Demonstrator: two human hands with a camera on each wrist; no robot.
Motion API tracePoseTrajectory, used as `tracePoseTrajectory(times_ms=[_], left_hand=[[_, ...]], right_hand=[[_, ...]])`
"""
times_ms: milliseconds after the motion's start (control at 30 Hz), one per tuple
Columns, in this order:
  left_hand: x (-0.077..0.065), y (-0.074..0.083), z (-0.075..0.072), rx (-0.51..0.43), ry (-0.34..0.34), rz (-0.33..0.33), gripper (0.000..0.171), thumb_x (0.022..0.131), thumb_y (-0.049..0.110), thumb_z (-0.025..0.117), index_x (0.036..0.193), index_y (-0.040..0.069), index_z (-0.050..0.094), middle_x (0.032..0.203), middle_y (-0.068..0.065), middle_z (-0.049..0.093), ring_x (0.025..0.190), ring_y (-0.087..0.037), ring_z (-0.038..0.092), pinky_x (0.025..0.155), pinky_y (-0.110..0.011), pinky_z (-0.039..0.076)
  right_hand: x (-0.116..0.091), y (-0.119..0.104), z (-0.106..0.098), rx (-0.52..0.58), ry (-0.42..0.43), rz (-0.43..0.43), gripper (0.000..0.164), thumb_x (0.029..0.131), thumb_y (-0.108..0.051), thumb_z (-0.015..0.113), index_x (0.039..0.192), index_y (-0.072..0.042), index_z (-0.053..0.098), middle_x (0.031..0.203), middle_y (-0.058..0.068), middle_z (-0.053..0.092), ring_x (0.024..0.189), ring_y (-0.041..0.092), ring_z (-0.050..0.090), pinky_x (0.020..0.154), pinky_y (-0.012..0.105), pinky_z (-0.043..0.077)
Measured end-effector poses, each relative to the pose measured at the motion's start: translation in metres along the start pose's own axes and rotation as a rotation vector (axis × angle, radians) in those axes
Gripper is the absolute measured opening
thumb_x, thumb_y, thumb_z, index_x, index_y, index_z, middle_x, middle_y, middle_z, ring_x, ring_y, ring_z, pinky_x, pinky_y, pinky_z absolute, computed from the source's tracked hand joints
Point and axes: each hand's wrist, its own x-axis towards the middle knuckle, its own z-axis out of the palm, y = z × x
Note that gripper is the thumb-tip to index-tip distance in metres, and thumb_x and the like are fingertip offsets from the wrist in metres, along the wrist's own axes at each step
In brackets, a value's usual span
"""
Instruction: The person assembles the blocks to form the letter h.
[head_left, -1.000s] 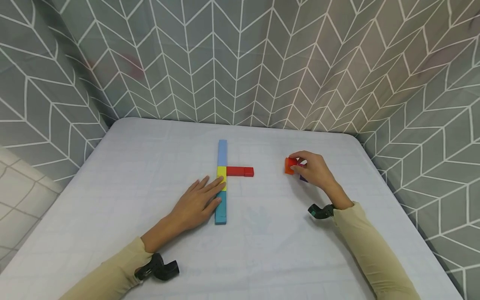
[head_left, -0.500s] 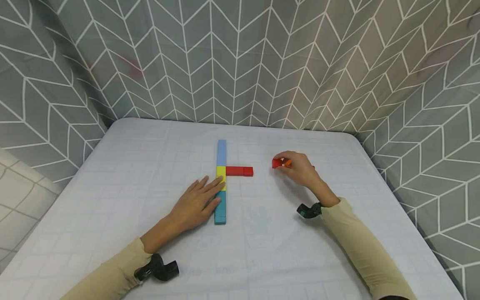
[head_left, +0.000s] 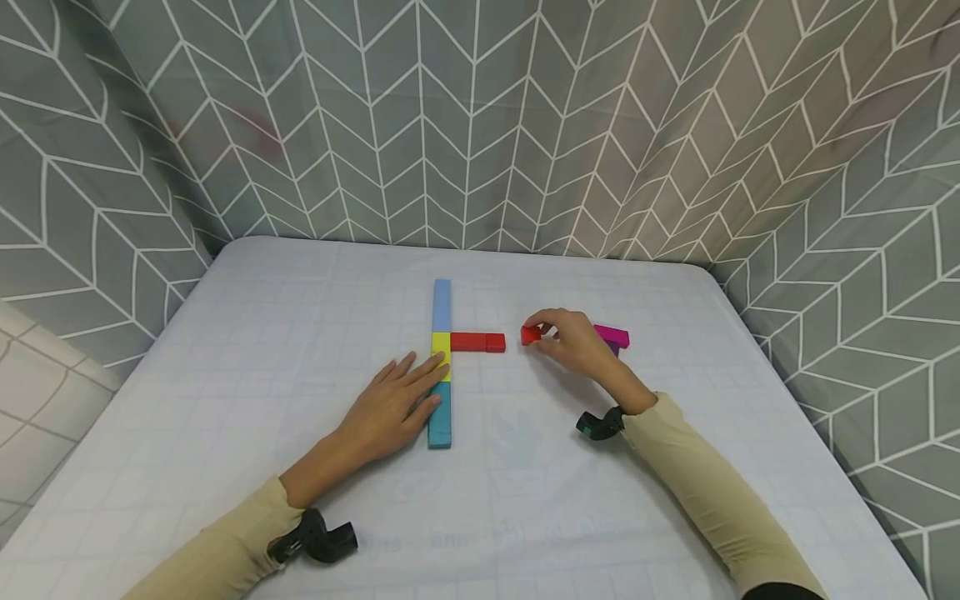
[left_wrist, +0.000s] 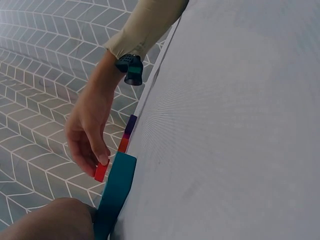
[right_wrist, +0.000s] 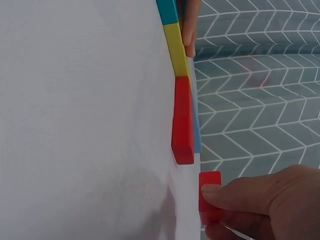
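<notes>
My left hand (head_left: 390,410) lies with its fingers extended, the fingertips on a yellow block (head_left: 441,341) and the thumb at a teal block (head_left: 440,423). These two blocks form one straight line with a light blue block (head_left: 442,305). From the yellow block a red block (head_left: 472,342) juts out to the right. My right hand (head_left: 576,343) pinches another red block (right_wrist: 210,179) between thumb and fingers. That held block is a short distance right of the red block on the table, with a gap between them.
A magenta block (head_left: 611,335) and a purple block (head_left: 615,348) lie behind my right hand, partly hidden by it. An orange-red block (left_wrist: 123,145) shows in the left wrist view. Patterned curtains (head_left: 480,125) hang beyond the white-covered table (head_left: 337,292).
My right hand has picked the red block away from the coloured blocks at the right and carried it left. The magenta block has come into view behind it. My left hand stays put.
</notes>
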Motion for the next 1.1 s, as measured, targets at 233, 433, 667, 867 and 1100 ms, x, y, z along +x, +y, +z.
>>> tracePoseTrajectory(times_ms=[233, 433, 667, 867, 1100], left_hand=[[-0.001, 0.001, -0.001, -0.005, -0.028, -0.025, 0.053, 0.110, 0.036, 0.052, 0.158, 0.013, 0.047, 0.165, -0.001, 0.035, 0.153, -0.038, 0.025, 0.122, -0.059, 0.018], [-0.001, 0.001, 0.001, 0.002, -0.025, -0.024, 0.054, 0.110, 0.037, 0.052, 0.158, 0.013, 0.048, 0.165, -0.001, 0.036, 0.153, -0.038, 0.026, 0.121, -0.060, 0.019], [0.000, 0.000, 0.001, 0.010, -0.022, -0.023, 0.054, 0.109, 0.036, 0.052, 0.158, 0.014, 0.047, 0.166, -0.001, 0.035, 0.153, -0.038, 0.025, 0.122, -0.060, 0.018], [0.000, 0.000, 0.001, 0.013, -0.019, -0.019, 0.054, 0.109, 0.036, 0.054, 0.158, 0.013, 0.047, 0.165, -0.002, 0.036, 0.153, -0.038, 0.026, 0.122, -0.060, 0.018], [0.000, 0.001, 0.000, 0.004, -0.009, -0.005, 0.054, 0.109, 0.035, 0.054, 0.158, 0.012, 0.048, 0.165, -0.003, 0.037, 0.152, -0.040, 0.027, 0.121, -0.061, 0.019]], right_hand=[[0.003, 0.001, 0.008, -0.014, 0.000, -0.040, 0.027, 0.088, 0.006, 0.077, 0.114, 0.001, 0.075, 0.108, 0.010, 0.074, 0.097, 0.030, 0.066, 0.083, 0.044, 0.057], [0.004, -0.002, 0.012, -0.006, -0.005, -0.046, 0.027, 0.088, 0.004, 0.079, 0.114, 0.001, 0.075, 0.109, 0.010, 0.074, 0.097, 0.030, 0.067, 0.086, 0.045, 0.057], [0.007, 0.001, 0.019, -0.013, -0.023, -0.027, 0.028, 0.088, 0.002, 0.080, 0.116, -0.001, 0.075, 0.108, 0.008, 0.074, 0.096, 0.027, 0.067, 0.086, 0.042, 0.057], [0.008, 0.000, 0.022, 0.003, -0.044, 0.004, 0.029, 0.089, 0.000, 0.081, 0.117, -0.001, 0.075, 0.109, 0.009, 0.074, 0.095, 0.026, 0.067, 0.086, 0.040, 0.058], [0.009, -0.002, 0.023, -0.002, -0.058, 0.030, 0.028, 0.090, 0.001, 0.079, 0.117, -0.002, 0.075, 0.109, 0.009, 0.074, 0.096, 0.026, 0.066, 0.087, 0.040, 0.057]])
